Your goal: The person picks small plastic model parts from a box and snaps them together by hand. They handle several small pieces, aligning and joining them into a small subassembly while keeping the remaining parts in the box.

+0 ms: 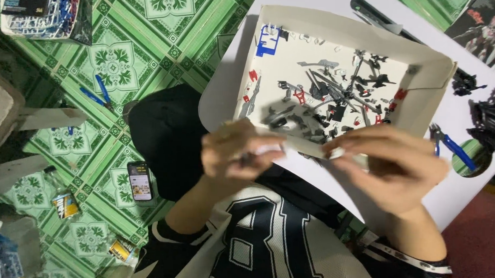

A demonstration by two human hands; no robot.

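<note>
Your left hand (237,152) is curled, fingers pinched on a small white part (269,150); motion blur hides its shape. Your right hand (392,163) is likewise closed, fingertips nipping a second small white piece (336,153). The two pieces sit near each other but apart, held above the near wall of a shallow white cardboard tray (433,88). The tray holds loose grey, black and red plastic bits (336,101) and a blue sprue fragment (267,41). Blue-handled nippers (450,146) lie on the white table (465,185), just right of the tray. A phone (141,180) rests on the green tiled floor (118,58).
</note>
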